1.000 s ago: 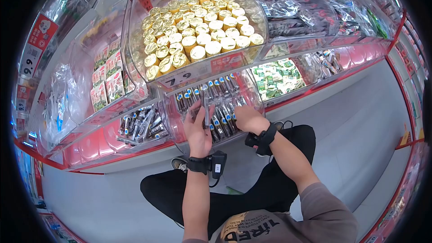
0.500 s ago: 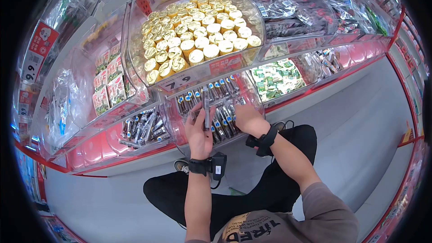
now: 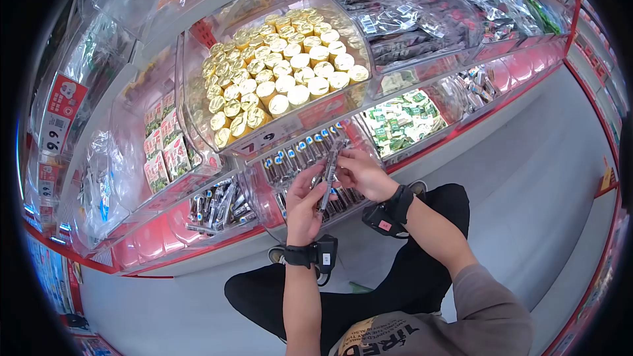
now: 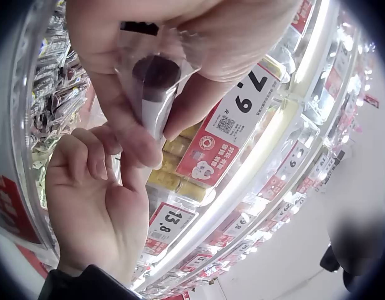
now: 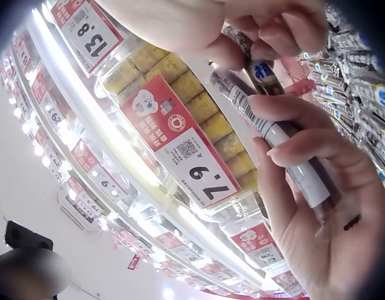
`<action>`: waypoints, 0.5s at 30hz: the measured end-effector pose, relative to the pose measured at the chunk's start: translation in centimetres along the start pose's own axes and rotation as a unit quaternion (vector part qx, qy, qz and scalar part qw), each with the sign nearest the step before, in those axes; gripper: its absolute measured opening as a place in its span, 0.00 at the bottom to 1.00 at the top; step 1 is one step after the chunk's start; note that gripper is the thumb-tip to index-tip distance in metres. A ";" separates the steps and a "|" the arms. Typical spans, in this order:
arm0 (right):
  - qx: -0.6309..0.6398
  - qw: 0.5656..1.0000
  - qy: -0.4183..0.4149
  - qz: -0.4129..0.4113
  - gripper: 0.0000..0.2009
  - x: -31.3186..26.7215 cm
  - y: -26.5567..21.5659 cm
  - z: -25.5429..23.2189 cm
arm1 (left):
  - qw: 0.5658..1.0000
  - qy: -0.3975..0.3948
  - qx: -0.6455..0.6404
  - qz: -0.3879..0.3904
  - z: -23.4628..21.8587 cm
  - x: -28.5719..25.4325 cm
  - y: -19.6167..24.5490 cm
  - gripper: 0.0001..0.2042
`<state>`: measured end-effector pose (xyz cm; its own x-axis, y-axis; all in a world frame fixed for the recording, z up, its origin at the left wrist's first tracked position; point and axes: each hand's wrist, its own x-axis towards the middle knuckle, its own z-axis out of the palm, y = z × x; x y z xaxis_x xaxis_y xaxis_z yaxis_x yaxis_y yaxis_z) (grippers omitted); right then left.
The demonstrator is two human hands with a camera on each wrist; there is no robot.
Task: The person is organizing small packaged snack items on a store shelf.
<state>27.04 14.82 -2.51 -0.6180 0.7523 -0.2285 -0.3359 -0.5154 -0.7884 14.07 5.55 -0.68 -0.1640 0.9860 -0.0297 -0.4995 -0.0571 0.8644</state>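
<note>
My left hand (image 3: pixel 304 203) holds a dark snack stick (image 5: pixel 298 165) in a clear wrapper with a white label and barcode. Its crimped end points towards the camera in the left wrist view. Right beside it, my right hand (image 3: pixel 366 177) pinches a second dark stick (image 5: pixel 263 72) with a blue and yellow label, near the first stick's far end. Both hands are over a clear bin of similar wrapped sticks (image 3: pixel 300 153), set in rows, which the hands partly cover. In the left wrist view the right hand's palm (image 4: pixel 95 215) faces the camera.
Above stands a clear bin of gold-topped rolls (image 3: pixel 283 82) with a 7.9 price tag (image 3: pixel 257 144). Loose wrapped sticks (image 3: pixel 221 206) lie in a bin to the left, green-and-white packets (image 3: pixel 403 122) to the right. My knees (image 3: pixel 260 300) are below the shelf.
My right hand has come up from the bin to the left hand, now with a stick pinched in it. The left hand's stick has tilted, and the head view has shifted.
</note>
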 end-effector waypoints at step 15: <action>-0.424 0.837 0.144 -0.313 0.14 -1.2 -0.2 1.9 | 0.982 0.153 -0.110 0.021 -1.2 0.4 -0.6 0.19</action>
<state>26.52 13.22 -1.02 -0.2705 0.8971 0.3494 0.1714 0.4020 -0.8995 13.29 5.80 -1.83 -0.4204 0.8903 -0.1750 -0.6534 -0.1632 0.7392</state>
